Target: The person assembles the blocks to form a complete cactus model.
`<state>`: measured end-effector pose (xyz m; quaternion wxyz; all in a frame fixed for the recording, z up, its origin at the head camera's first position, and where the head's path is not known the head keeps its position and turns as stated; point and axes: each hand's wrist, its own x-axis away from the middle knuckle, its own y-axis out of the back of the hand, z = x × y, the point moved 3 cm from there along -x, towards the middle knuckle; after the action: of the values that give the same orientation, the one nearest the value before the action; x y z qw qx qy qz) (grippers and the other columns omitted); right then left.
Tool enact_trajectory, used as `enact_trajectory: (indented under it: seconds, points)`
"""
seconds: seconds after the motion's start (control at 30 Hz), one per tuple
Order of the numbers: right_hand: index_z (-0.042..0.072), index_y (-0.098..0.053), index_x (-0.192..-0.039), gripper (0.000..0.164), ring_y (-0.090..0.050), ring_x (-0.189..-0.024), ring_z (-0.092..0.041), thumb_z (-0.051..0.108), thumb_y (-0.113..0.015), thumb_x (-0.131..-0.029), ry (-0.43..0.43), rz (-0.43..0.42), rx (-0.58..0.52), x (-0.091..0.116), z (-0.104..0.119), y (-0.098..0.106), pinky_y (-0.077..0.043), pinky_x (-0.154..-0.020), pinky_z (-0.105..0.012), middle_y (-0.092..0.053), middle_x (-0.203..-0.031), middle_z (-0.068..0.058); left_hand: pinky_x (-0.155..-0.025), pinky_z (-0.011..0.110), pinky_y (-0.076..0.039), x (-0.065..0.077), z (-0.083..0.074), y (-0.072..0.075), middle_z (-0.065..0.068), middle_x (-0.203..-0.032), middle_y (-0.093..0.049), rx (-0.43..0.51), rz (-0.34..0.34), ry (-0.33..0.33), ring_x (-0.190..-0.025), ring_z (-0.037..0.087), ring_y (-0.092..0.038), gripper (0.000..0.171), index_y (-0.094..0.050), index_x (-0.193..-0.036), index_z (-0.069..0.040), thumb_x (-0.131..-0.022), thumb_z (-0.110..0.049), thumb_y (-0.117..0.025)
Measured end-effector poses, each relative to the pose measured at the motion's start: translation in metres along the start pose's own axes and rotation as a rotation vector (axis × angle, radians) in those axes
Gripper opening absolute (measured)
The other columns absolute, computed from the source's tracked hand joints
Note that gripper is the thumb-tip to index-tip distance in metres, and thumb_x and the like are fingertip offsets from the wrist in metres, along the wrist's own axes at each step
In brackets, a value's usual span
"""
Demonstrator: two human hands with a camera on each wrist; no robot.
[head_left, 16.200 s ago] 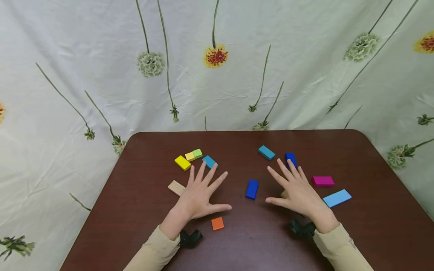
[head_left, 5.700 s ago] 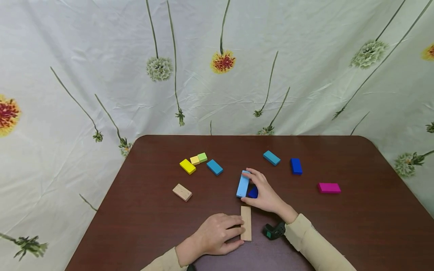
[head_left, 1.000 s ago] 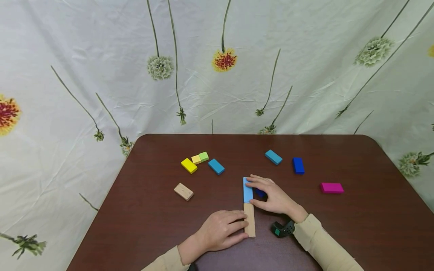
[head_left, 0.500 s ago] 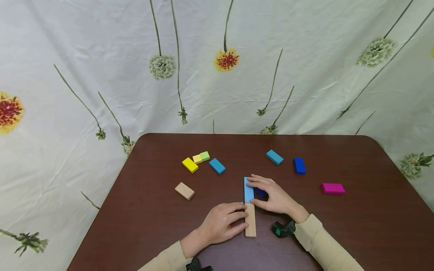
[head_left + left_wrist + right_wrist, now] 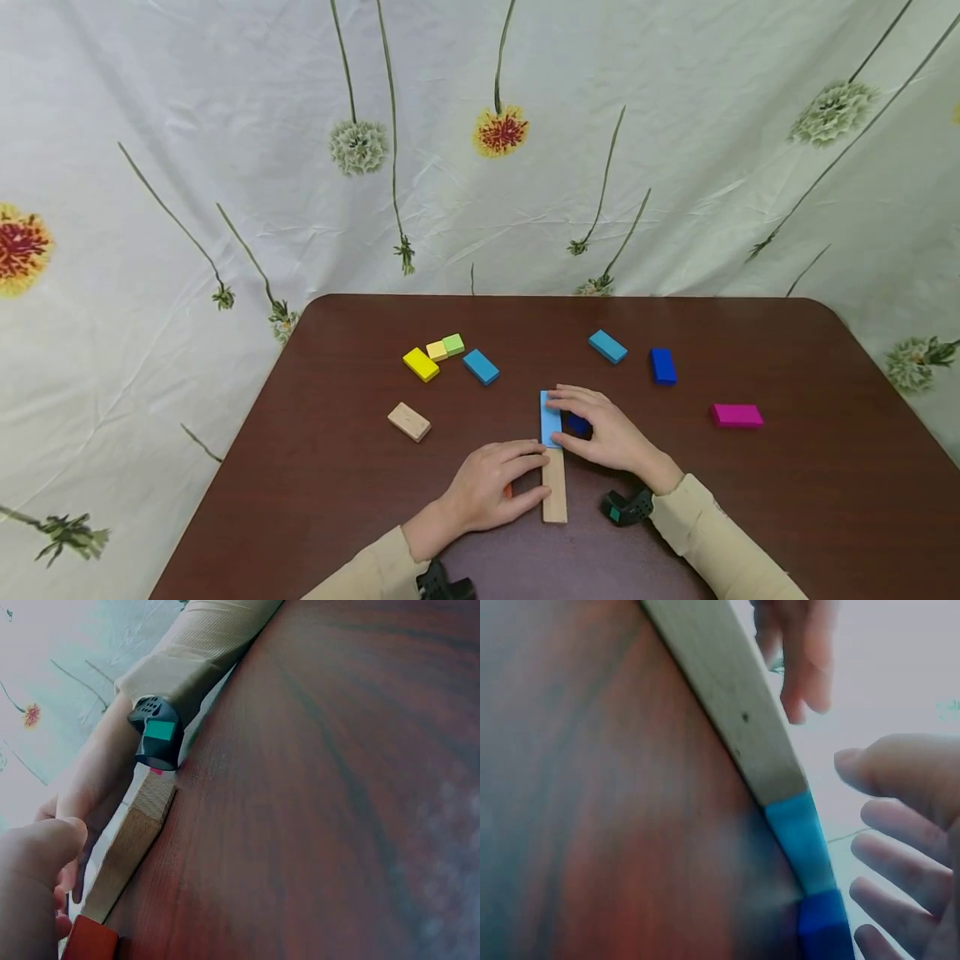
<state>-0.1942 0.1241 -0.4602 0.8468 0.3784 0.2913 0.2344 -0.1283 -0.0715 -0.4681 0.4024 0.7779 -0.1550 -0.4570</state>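
Note:
On the table, a long bare wooden block [image 5: 554, 487] and a light-blue block [image 5: 550, 421] lie end to end in one straight line. Over the wooden block's left side is my left hand [image 5: 483, 492], its fingers loosely bent. An orange block [image 5: 90, 943] sits beneath that hand, mostly hidden from the head camera. My right hand [image 5: 611, 433] hovers at the light-blue block's right side with fingers and thumb spread; the right wrist view shows a gap between them and the blocks. A dark-blue block [image 5: 825, 926], partly covered by the right hand, lies beside the light-blue one.
Left of centre are a short wooden block [image 5: 409, 422], a yellow block [image 5: 421, 364], small pale-yellow [image 5: 437, 351] and green [image 5: 453, 343] blocks, and a blue block [image 5: 481, 367]. Towards the right lie another blue [image 5: 607, 347], a dark-blue [image 5: 662, 367] and a magenta block [image 5: 737, 416].
The light-blue block came from the right to the wooden block's far end. Over the last second my left hand slid forward, uncovering part of the orange block; my right hand barely moved.

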Motion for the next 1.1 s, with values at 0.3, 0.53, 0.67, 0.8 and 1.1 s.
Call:
enact_trajectory:
  seconds: [0.3, 0.53, 0.67, 0.8, 1.1]
  points:
    - [0.01, -0.062, -0.122, 0.041, -0.048, -0.121, -0.022, 0.029, -0.069, -0.086, 0.089, 0.046, -0.04, -0.004, 0.027, -0.005, -0.036, -0.099, -0.051, -0.055, -0.129, -0.002, -0.08, 0.027, -0.052, 0.0, 0.0, 0.017, 0.003, -0.111, -0.066, -0.004, -0.215, -0.078, -0.102, 0.012, -0.062, 0.043, -0.067, -0.112, -0.007, -0.083, -0.039, -0.069]
    - [0.013, -0.061, -0.123, 0.043, -0.049, -0.119, -0.017, 0.036, -0.067, -0.087, 0.135, 0.093, -0.065, -0.004, 0.039, -0.016, -0.038, -0.098, -0.046, -0.055, -0.128, 0.001, -0.076, 0.029, -0.053, 0.005, 0.002, 0.03, 0.006, -0.108, -0.067, -0.008, -0.323, -0.114, -0.097, 0.015, -0.064, 0.043, -0.066, -0.113, -0.004, -0.084, -0.037, -0.068]
    - [0.014, -0.062, -0.122, 0.046, -0.051, -0.116, -0.015, 0.041, -0.068, -0.085, 0.173, 0.097, -0.071, -0.005, 0.045, -0.021, -0.039, -0.097, -0.042, -0.056, -0.125, 0.002, -0.077, 0.029, -0.053, 0.01, 0.006, 0.033, 0.008, -0.11, -0.067, -0.001, -0.343, -0.119, -0.098, 0.016, -0.064, 0.045, -0.066, -0.114, -0.003, -0.084, -0.037, -0.068]
    - [0.015, -0.063, -0.119, 0.052, -0.052, -0.112, -0.011, 0.047, -0.072, -0.079, 0.214, 0.096, -0.077, -0.006, 0.048, -0.027, -0.04, -0.094, -0.035, -0.058, -0.121, 0.006, -0.078, 0.03, -0.053, 0.012, 0.008, 0.035, 0.008, -0.11, -0.067, 0.004, -0.358, -0.115, -0.097, 0.017, -0.065, 0.044, -0.066, -0.113, -0.002, -0.085, -0.037, -0.067]
    - [0.018, -0.068, -0.11, 0.054, -0.053, -0.104, -0.004, 0.054, -0.076, -0.071, 0.304, 0.084, -0.102, -0.003, 0.051, -0.042, -0.04, -0.089, -0.027, -0.062, -0.109, 0.012, -0.074, 0.03, -0.054, 0.015, 0.009, 0.035, 0.007, -0.109, -0.067, 0.0, -0.349, -0.072, -0.093, 0.017, -0.066, 0.039, -0.068, -0.108, -0.003, -0.087, -0.035, -0.065]
